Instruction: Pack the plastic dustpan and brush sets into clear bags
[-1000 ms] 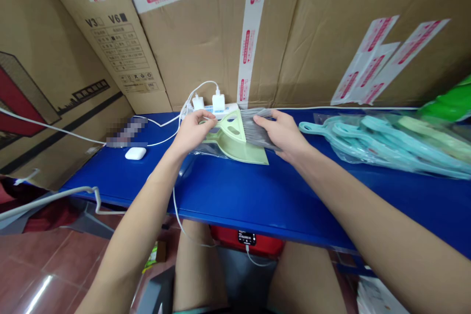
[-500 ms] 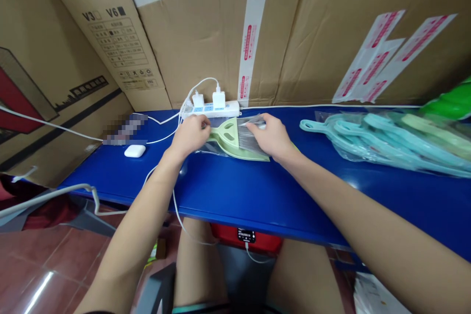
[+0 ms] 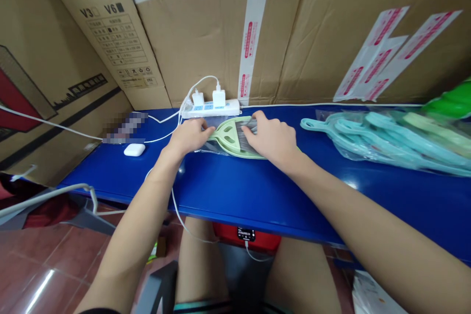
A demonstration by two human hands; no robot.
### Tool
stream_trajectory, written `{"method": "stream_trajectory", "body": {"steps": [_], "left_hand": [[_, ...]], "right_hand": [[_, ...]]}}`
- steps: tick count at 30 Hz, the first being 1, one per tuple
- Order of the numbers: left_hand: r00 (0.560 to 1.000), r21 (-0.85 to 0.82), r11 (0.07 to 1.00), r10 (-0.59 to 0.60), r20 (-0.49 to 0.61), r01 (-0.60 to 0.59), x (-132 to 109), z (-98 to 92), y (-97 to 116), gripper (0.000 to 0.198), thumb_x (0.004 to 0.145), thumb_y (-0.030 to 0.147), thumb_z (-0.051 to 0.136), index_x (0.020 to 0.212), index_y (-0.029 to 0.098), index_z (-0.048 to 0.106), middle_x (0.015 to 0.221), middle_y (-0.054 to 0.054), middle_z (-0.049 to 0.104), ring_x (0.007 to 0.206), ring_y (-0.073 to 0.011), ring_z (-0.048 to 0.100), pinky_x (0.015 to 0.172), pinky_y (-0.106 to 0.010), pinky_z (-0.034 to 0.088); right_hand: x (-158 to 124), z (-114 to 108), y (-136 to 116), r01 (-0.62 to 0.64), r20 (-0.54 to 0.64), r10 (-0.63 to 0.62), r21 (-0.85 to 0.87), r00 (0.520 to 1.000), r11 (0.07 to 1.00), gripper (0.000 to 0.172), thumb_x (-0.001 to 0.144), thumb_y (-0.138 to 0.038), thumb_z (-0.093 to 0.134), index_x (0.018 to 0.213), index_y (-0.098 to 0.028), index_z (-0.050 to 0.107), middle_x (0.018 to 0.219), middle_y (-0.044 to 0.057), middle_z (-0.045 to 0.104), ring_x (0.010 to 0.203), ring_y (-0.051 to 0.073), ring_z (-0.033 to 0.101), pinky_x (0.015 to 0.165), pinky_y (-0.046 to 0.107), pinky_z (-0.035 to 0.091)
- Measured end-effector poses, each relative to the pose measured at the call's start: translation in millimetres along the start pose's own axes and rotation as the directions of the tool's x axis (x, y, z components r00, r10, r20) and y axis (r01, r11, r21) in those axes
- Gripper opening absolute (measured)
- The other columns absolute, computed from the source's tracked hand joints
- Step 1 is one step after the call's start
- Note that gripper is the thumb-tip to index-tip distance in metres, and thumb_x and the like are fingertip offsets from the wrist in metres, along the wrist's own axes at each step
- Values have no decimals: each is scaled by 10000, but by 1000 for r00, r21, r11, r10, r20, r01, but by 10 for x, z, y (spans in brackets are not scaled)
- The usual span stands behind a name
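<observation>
Phone (image 3: 246, 234) at six o'clock from the brush (image 3: 227, 137) shows screen text too small to read; beyond, on the blue counter (image 3: 235, 191), the brush looks already seated over its green dustpan (image 3: 253, 155), hands not yet off it, the left hand (image 3: 188, 136) pinching the handle end at nine and the right hand's (image 3: 274, 138) grip clasping the bristles at three. Clear plastic (image 3: 217, 120) lies about them, whether under or around I cannot tell, with bagged turquoise and green sets (image 3: 390, 140) farther along three. Behind, a carton (image 3: 121, 49) at ten reads "V3" and "V6", the V6 square filled.
</observation>
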State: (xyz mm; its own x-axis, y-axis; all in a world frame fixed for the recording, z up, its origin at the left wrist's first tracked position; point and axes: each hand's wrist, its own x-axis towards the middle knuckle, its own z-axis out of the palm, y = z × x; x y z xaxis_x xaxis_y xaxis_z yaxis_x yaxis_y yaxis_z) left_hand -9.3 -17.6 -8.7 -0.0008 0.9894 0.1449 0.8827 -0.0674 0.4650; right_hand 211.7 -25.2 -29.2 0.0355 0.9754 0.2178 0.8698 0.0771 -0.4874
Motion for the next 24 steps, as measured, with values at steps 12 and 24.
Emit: {"method": "stream_trajectory", "body": {"steps": [12, 24], "left_hand": [[998, -27, 999, 31, 56, -29, 35, 47, -62, 293, 852, 482, 661, 854, 216, 782, 861, -122, 767, 811, -240, 666, 840, -359, 535], [972, 84, 991, -123, 199, 108, -32, -29, 162, 406, 956, 390, 526, 1193, 195, 792, 1303, -164, 787, 1234, -330, 722, 1127, -480, 532]], "right_hand": [[3, -35, 87, 334, 44, -333, -28, 942, 942, 586, 963, -518, 619, 1457, -214, 701, 1512, 213, 622, 1373, 452, 538, 1135, 696, 472], [-70, -66, -28, 449, 389, -380, -100, 839, 888, 510, 1079, -459, 483, 1528, -291, 657, 1712, 119, 486, 1684, 382, 331, 1335, 833, 155]]}}
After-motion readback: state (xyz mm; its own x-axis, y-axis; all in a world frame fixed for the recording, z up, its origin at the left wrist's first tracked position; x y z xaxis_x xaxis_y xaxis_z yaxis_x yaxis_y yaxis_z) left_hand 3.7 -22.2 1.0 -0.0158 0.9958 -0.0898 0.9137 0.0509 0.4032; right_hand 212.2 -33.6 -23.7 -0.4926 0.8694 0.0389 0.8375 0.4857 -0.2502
